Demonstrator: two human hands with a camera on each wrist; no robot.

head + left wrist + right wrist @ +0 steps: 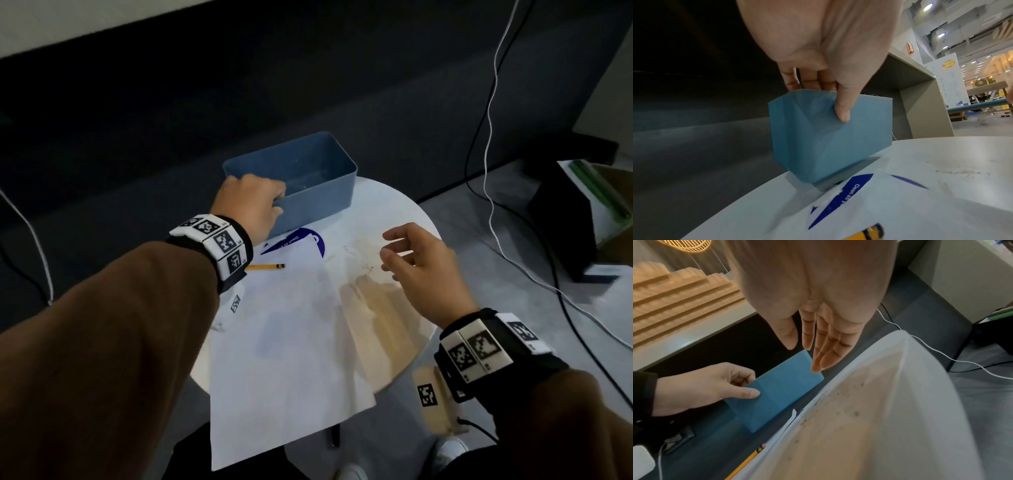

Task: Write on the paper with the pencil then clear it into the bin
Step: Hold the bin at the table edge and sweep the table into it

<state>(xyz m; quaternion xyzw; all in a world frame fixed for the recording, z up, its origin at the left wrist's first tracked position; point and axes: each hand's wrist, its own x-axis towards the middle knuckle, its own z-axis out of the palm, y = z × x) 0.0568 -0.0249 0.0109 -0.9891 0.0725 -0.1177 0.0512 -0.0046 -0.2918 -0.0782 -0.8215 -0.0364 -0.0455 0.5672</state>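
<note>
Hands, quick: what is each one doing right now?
Left hand: grips the near wall of the blue bin, thumb outside.
Right hand: open, holds nothing, above the table.

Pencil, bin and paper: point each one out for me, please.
pencil [265,267], head view, middle of the yellow shaft.
bin [317,205], head view, near outer wall.
paper [284,342], head view, bare middle of the sheet.

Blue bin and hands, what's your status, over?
Left hand grips blue bin at its near corner. Right hand open, holding nothing. Pencil lies on paper, untouched. Nothing in the way.
</note>
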